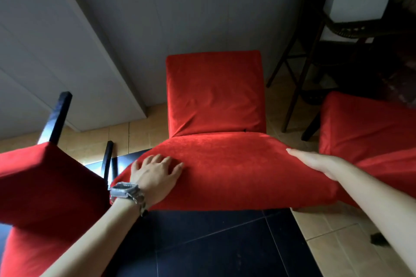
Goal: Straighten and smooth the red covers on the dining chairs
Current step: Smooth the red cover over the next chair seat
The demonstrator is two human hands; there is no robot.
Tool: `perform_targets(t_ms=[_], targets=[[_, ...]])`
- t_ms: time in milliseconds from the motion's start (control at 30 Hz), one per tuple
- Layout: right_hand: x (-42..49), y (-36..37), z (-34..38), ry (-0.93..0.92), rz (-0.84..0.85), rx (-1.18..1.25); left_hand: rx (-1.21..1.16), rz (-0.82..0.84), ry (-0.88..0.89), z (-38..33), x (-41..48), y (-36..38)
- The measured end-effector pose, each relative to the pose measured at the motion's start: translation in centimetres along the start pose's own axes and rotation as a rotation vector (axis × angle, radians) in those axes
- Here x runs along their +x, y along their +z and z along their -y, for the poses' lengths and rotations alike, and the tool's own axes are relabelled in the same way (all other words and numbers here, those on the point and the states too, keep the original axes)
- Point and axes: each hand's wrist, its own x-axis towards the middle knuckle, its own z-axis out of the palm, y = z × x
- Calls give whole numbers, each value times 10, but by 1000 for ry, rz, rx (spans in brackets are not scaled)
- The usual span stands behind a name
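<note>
Where left hand (155, 173) and right hand (315, 162) press, red cover (236, 171) seems smooth.

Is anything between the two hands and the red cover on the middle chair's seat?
Nothing visible. The left hand lies flat on the red seat cover, and the right hand touches its right edge.

Left hand (155, 173) on the seat of the middle chair (216, 96), front left, right hand (315, 161) at its right edge, second chair (45, 186) to its left, third chair (369, 123) to its right, wall (202, 7) behind
</note>
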Motion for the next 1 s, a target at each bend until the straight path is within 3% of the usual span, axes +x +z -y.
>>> perform_targets(t_ms=[67,133,300,400,500,700,1000], targets=[[0,-10,6,15,-65,-57,15,-100,93,-15,-1,-4],[-6,-17,24,-15,-241,-241,9,-203,106,-21,5,-13],[-32,20,90,-384,-424,-507,-71,-414,161,-33,27,-35],[-31,41,113,-575,-596,-471,-111,-516,205,-44,38,-46],[-24,40,122,-645,-789,-455,-151,-565,153,-51,56,-57],[-6,32,139,-678,-1002,-303,-214,-703,110,-58,82,-68],[22,11,173,-634,-1148,-202,-228,-780,106,-64,127,-92]])
